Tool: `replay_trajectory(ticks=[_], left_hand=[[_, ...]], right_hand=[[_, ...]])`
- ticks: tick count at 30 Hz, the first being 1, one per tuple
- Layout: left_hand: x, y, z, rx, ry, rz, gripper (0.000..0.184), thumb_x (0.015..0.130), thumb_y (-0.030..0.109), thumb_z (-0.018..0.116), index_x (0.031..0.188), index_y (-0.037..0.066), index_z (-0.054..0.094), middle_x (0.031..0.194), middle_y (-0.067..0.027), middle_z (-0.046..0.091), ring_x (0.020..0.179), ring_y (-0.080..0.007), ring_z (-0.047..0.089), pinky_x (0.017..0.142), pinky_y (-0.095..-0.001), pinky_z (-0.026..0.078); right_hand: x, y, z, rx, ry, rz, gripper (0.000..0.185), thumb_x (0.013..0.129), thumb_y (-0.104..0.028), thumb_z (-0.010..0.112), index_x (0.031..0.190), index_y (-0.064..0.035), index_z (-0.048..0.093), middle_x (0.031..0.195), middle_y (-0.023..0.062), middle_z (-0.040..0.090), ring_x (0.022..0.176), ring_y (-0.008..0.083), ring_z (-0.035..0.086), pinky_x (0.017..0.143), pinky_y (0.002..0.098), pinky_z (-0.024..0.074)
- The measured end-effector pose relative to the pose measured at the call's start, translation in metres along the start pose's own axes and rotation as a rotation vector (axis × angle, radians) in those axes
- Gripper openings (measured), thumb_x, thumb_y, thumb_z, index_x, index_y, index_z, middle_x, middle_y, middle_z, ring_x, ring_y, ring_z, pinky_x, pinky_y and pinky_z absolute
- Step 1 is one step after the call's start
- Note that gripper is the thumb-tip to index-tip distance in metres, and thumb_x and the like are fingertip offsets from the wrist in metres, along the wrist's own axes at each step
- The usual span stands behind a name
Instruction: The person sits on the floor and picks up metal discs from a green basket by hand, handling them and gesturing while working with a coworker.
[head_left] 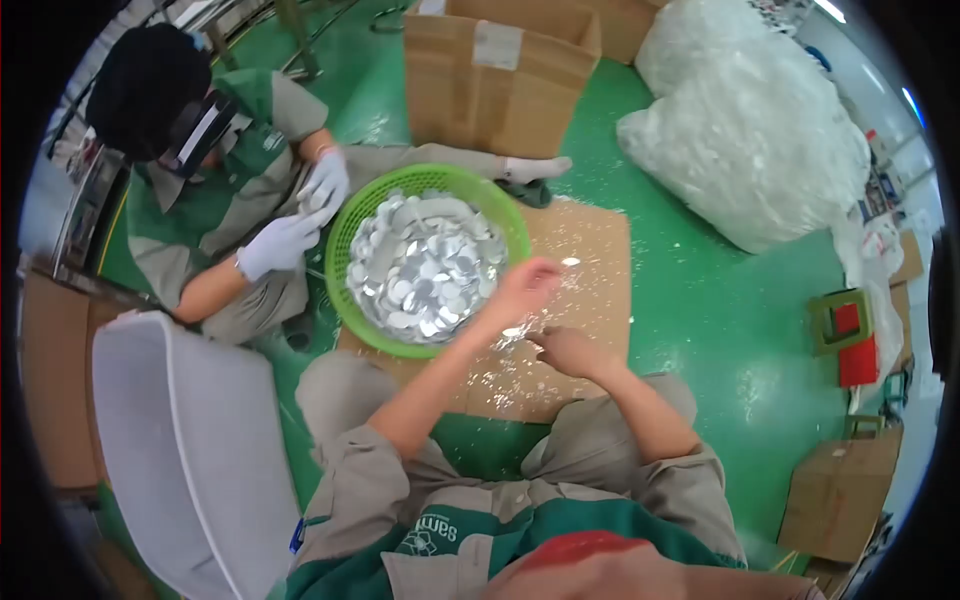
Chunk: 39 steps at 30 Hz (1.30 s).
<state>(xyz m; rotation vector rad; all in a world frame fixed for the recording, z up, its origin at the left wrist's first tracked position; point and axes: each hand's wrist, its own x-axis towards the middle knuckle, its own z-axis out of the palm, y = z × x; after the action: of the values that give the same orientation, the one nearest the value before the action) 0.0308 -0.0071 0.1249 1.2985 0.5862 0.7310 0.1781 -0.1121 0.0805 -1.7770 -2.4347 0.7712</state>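
Note:
A green basket (pixel 510 215) holds a heap of shiny silver discs (pixel 428 268). It stands partly on a flat cardboard sheet (pixel 600 265) strewn with small pale scraps. My left hand (pixel 527 290), blurred by motion, is over the sheet just past the basket's right rim; what it holds, if anything, cannot be made out. Below and to the right of it, my right hand (pixel 572 352) is low over the cardboard, its fingers pointing left toward a small shiny piece (pixel 514 332). Whether that hand grips the piece is unclear.
A co-worker (pixel 215 190) in white gloves sits left of the basket, one leg stretched behind it. A tall cardboard box (pixel 490 100) stands behind. A big white plastic bag (pixel 745 125) lies back right, a pale tub (pixel 195 450) front left, a carton (pixel 840 490) front right.

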Motion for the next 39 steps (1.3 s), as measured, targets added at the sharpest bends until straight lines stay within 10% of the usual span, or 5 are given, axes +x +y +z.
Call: replay_trajectory(ticks=[7,17,22,34,39], left_hand=[[-0.108,0.188,0.07,-1.061,-1.139,-0.138,0.045,0.096,0.041,0.036,0.102,-0.001,0.053,0.096,-0.0056,0.056,0.091,-0.0139,0.053,0.084,-0.0294,0.042],[-0.142,0.168,0.081,-1.414,-1.237,-0.155,0.058,0.092,0.057,0.027,0.105,0.005,0.049,0.095,-0.0046,0.054,0.089,-0.0139,0.053,0.074,-0.0278,0.043],[-0.157,0.188,0.067,-1.423,-1.136,-0.572,0.062,0.092,0.058,0.025,0.099,0.003,0.053,0.098,-0.0065,0.056,0.09,-0.0143,0.053,0.075,-0.0279,0.043],[-0.201,0.184,0.067,-1.37,-1.275,-0.437,0.072,0.089,0.065,0.023,0.109,0.001,0.05,0.106,-0.0078,0.054,0.092,-0.0143,0.053,0.075,-0.0283,0.043],[-0.189,0.182,0.051,-1.217,-1.208,-0.333,0.053,0.095,0.047,0.035,0.077,-0.001,0.051,0.085,-0.0123,0.053,0.082,-0.0214,0.054,0.077,-0.032,0.042]], right_hand=[[-0.002,-0.007,-0.016,-0.061,-0.164,0.042,0.04,0.083,-0.016,0.057,0.121,-0.0078,0.048,0.096,0.017,0.058,0.093,0.0348,0.056,0.081,0.0428,0.0455],[-0.011,-0.038,-0.023,-0.011,-0.176,0.034,0.039,0.083,-0.015,0.055,0.12,-0.0094,0.048,0.094,0.0194,0.058,0.09,0.0371,0.057,0.074,0.0453,0.0459],[-0.038,-0.016,-0.014,0.05,-0.105,0.094,0.038,0.083,-0.018,0.056,0.119,-0.0092,0.05,0.1,0.0193,0.058,0.094,0.0363,0.056,0.079,0.0446,0.0453],[-0.072,0.003,0.03,-0.019,-0.294,0.264,0.041,0.082,-0.016,0.057,0.121,-0.0069,0.049,0.104,0.0181,0.059,0.099,0.0352,0.056,0.083,0.0434,0.0444],[-0.071,-0.019,0.052,-0.087,-0.286,0.196,0.035,0.083,-0.019,0.057,0.116,-0.008,0.051,0.1,0.0183,0.059,0.096,0.0355,0.057,0.081,0.0435,0.0461]])
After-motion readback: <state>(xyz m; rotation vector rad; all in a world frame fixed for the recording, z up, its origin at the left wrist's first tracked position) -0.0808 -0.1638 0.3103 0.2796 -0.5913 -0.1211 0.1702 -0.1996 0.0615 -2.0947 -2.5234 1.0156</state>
